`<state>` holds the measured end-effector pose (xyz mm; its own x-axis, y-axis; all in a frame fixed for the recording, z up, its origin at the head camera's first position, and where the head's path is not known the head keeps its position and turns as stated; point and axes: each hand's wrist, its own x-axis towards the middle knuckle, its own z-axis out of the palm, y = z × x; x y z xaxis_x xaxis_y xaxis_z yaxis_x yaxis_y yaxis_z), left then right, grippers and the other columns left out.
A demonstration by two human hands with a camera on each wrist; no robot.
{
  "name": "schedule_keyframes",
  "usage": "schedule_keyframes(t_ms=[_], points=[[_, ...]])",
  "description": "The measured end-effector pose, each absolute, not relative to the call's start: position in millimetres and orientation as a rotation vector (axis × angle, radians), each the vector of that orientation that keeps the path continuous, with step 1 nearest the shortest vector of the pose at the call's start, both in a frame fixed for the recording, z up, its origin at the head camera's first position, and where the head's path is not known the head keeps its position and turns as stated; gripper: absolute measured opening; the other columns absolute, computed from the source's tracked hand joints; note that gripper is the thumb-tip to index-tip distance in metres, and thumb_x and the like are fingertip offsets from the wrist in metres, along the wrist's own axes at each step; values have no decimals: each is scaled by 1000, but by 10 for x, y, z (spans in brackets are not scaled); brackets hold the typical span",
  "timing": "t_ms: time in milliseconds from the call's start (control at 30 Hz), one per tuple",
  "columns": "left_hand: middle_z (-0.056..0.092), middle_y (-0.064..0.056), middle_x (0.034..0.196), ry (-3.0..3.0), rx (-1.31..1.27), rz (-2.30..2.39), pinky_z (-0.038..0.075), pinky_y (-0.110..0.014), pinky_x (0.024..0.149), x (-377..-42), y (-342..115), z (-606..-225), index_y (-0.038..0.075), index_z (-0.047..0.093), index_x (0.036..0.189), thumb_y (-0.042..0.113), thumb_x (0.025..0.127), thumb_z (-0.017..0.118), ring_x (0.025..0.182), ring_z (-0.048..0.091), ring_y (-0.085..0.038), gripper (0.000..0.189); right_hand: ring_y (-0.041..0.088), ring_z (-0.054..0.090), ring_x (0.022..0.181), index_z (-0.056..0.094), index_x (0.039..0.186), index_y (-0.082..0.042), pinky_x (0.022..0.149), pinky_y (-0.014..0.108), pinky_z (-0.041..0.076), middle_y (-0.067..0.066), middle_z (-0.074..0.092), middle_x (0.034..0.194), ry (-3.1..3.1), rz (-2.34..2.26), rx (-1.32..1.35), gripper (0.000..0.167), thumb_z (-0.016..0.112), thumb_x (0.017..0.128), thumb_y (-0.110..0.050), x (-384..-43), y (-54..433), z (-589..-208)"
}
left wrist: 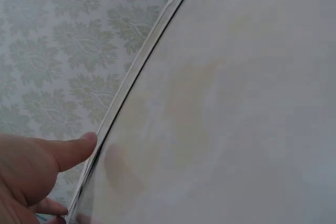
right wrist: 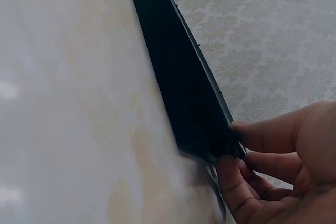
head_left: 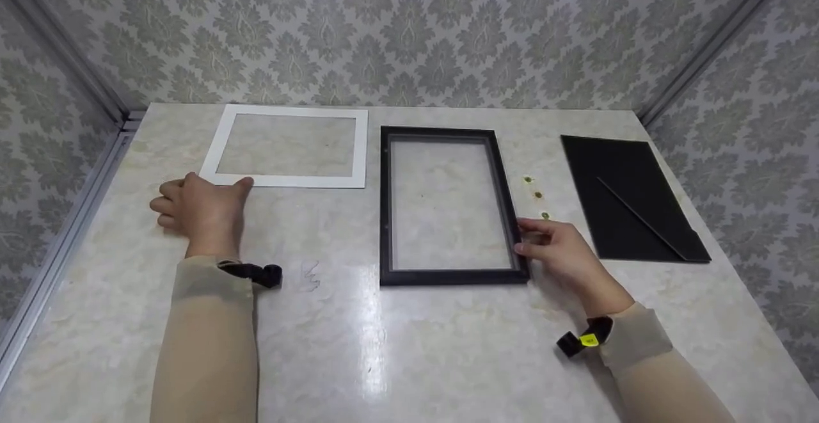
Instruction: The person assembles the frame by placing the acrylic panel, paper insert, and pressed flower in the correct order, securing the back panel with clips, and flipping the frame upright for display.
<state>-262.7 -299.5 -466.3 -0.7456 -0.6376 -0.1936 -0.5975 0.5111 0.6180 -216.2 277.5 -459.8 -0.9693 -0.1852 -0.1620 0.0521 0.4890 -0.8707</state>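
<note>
Frame (head_left: 454, 276), black, sits left of the fingers of the right hand (head_left: 562, 251), which pinch its side; lifting there alone could twist it. White mat (head_left: 301, 181) lies past the thumb of the left hand (head_left: 208, 208), whose grip I cannot tell; a corner pull could bend it.

Both forearms (head_left: 205, 340) stretched forward, left hand (head_left: 208, 212) — thumb (head_left: 242, 190) apart from bent fingers (head_left: 168, 205), right hand (head_left: 569, 253) — pinching.
</note>
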Motion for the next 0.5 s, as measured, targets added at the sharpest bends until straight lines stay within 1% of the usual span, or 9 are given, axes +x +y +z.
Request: schedule_keyframes(t_ms=[100,167,200,333,433,500], points=[[27,-34,177,-2701,1102,-1025,24,-72,127,-2612,-3005,-4670,-5,56,156,70,96,76,157,21,-56,99,-1,72,103,57,159,9,87,13,58,31,73,143,2506,-1473,-126,64,81,101,-5,-2160,2773,-4605],[28,-34,176,-2700,1110,-1024,25,-71,127,-2597,-3012,-4665,-6,54,157,71,95,77,156,22,-55,101,0,72,104,57,159,9,88,13,58,31,73,143,2506,-1479,-134,63,81,102,-5,-2160,2773,-4611],[29,-35,175,-2701,1113,-1020,25,-70,127,-2594,-3014,-4663,-6,53,158,71,94,77,155,23,-55,103,0,72,104,58,159,9,88,13,58,31,74,143,2508,-1481,-138,63,81,102,-5,-2158,2772,-4614],[32,-34,172,-2691,1113,-1054,25,-69,128,-2578,-3021,-4649,-7,39,165,71,92,82,155,25,-54,115,-1,71,103,57,159,10,86,13,57,31,73,143,2507,-1493,-133,63,81,102,-4,-2152,2770,-4618],[35,-31,173,-2628,1100,-1151,24,-67,131,-2571,-3028,-4641,-3,32,169,62,91,86,159,25,-52,115,-1,70,102,57,159,10,85,13,57,30,73,143,2505,-1498,-122,64,81,101,-4,-2148,2767,-4618],[39,-26,174,-2523,1089,-1278,26,-60,135,-2567,-3032,-4624,2,32,171,50,92,89,162,28,-48,108,-1,70,101,58,159,9,85,13,57,30,73,143,2502,-1502,-118,63,81,101,-4,-2144,2756,-4611]])
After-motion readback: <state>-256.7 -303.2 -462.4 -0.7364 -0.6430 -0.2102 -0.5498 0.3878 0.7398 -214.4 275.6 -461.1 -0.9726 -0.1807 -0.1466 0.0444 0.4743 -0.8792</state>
